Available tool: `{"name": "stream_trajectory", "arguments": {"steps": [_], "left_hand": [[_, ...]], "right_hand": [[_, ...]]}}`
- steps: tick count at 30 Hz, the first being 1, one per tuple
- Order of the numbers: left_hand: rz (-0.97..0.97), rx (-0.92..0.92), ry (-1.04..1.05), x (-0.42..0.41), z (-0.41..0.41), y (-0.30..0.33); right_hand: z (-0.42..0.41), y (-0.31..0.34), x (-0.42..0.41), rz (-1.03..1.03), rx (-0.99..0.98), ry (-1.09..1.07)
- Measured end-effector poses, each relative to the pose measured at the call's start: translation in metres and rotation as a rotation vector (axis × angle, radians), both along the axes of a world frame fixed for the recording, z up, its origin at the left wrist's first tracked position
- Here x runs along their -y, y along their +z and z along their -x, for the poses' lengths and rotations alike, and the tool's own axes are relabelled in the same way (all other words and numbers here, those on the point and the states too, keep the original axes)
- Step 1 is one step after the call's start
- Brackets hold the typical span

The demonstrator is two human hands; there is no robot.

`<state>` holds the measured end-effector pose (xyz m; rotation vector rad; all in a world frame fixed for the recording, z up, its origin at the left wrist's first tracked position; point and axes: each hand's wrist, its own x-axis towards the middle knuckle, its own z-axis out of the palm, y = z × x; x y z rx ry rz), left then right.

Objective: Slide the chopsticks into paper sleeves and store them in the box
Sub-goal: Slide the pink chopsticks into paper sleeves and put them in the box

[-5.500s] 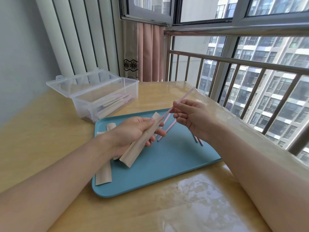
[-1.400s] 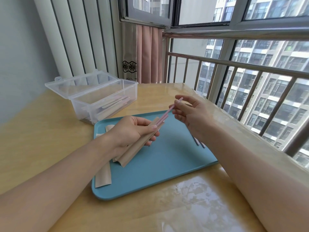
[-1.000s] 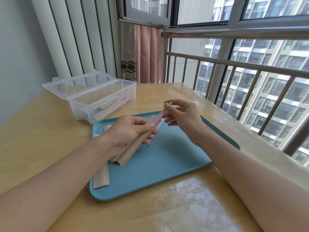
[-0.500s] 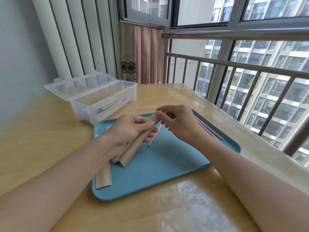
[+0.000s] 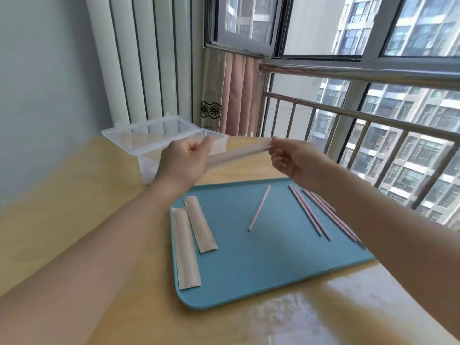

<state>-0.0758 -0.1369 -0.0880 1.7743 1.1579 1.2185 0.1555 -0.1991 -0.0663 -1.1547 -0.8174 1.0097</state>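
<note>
Head view: left hand [image 5: 185, 159] and right hand [image 5: 295, 158] each pinch an end of a blurred tan paper sleeve [image 5: 239, 154], stretched between their fingers.

Box mouth [image 5: 174, 143]: both hands and the held sleeve [image 5: 239, 153] hang across it.
Tray middle [image 5: 273, 245]: bare but for one chopstick [image 5: 258, 209].

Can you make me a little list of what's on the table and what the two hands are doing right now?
left hand: grips one end of a blurred tan paper sleeve, raised beside the box
right hand: pinches the sleeve's other end
clear plastic box: lid open, on the yellow wooden table
blue plastic tray: on the table
empty paper sleeves: two, at the tray's left edge
single pink chopstick: loose, mid-tray
other pink chopsticks: several, at the tray's right side
</note>
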Motion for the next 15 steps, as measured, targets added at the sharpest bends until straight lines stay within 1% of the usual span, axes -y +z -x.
{"name": "stream_trajectory", "arguments": {"steps": [2, 6, 8, 13, 15], "left_hand": [[0.033, 0.061, 0.052, -0.015, 0.018, 0.005], [0.101, -0.023, 0.067, -0.041, 0.052, 0.007], [0.139, -0.020, 0.078, -0.048, 0.064, 0.006], [0.101, -0.064, 0.108, -0.052, 0.073, 0.002], [0.072, -0.119, 0.071, -0.052, 0.068, 0.001]], "right_hand": [[0.003, 0.021, -0.034, 0.000, -0.025, -0.007], [0.030, 0.041, -0.095, 0.027, 0.057, -0.015], [0.049, 0.044, -0.116, 0.050, 0.104, -0.023], [0.066, 0.059, -0.157, 0.144, 0.319, -0.093], [0.066, 0.059, -0.164, 0.224, 0.371, 0.001]]}}
